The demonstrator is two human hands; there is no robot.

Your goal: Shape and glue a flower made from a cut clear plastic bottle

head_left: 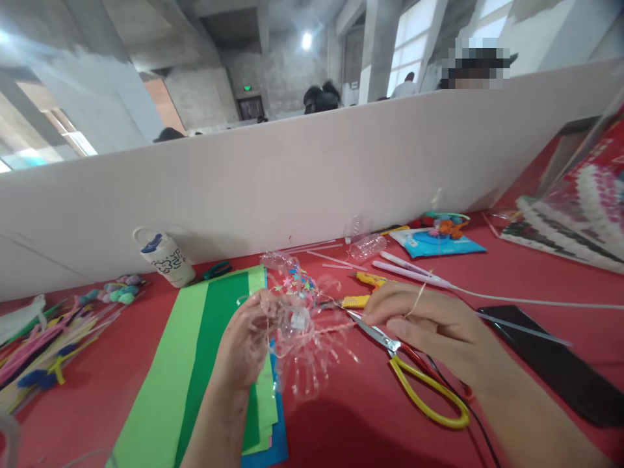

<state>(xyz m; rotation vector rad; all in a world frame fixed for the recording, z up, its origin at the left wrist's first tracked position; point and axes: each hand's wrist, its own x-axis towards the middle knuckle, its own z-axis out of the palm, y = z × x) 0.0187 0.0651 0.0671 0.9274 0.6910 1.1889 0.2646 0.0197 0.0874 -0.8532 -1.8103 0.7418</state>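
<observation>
My left hand is closed around a clear plastic piece cut into curling strips, like a cut bottle; small coloured stars show at its far side. My right hand is to the right, its thumb and fingers pinched together. A thin pale string shows at those fingers and seems to run toward the plastic; its course is partly blurred. Just under my right hand lie scissors with yellow and red handles, blades pointing at the plastic piece.
Green sheets lie beneath my left arm. A white cup leans near the white partition. Behind my hands are a hot glue gun, a lilac styling iron and a blue packet. A black phone-like slab lies right; pipe cleaners left.
</observation>
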